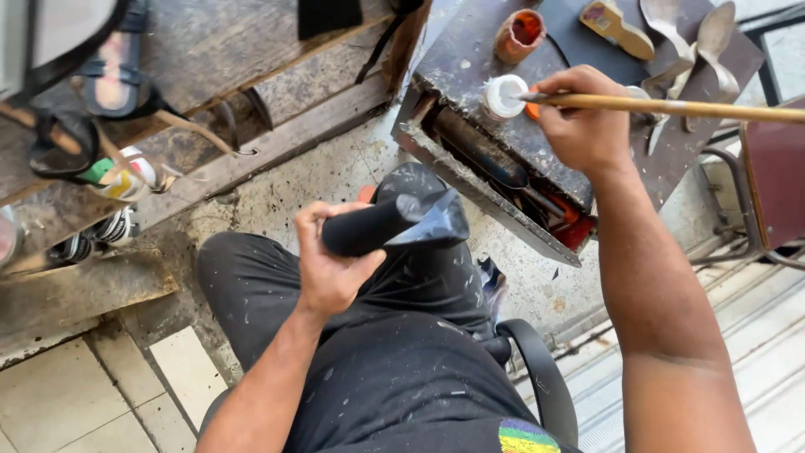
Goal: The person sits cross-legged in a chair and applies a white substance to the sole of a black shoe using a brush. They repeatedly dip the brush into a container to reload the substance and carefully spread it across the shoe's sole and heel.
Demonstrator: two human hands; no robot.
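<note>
Right hand [583,126] is pinching a long wooden-handled brush [671,106], fingers clamped on it, handle running out to 3 o'clock, tip dipping into the small white pot [503,95] at 9 o'clock on the bench [470,59]. Left hand [331,260] is gripping a black shoe heel [394,222] over the lap.

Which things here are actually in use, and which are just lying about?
In use:
left hand gripping a black shoe heel
right hand dipping a wooden-handled brush into a white pot

Lying about:
orange-stained cup
metal spoons
sandals on the wooden bench
</note>
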